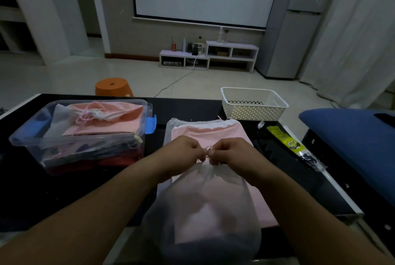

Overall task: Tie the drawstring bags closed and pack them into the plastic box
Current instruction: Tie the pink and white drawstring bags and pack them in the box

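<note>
Both hands, left hand (184,149) and right hand (232,152), are pinched shut on the drawstring (208,149) of a white mesh bag (205,207) at the near edge of the black counter (188,108). The plastic box (85,134) sits on the left, a pink bag (111,115) inside.

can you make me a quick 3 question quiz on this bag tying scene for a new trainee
1. True or false: the white basket holds tied bags.
2. Which side of the table is the clear plastic box on? A) the person's left B) the person's right
3. What are the left hand and right hand pinching?

Key:
1. False, it looks empty.
2. A
3. The drawstring at the gathered neck of the translucent white bag.
</note>
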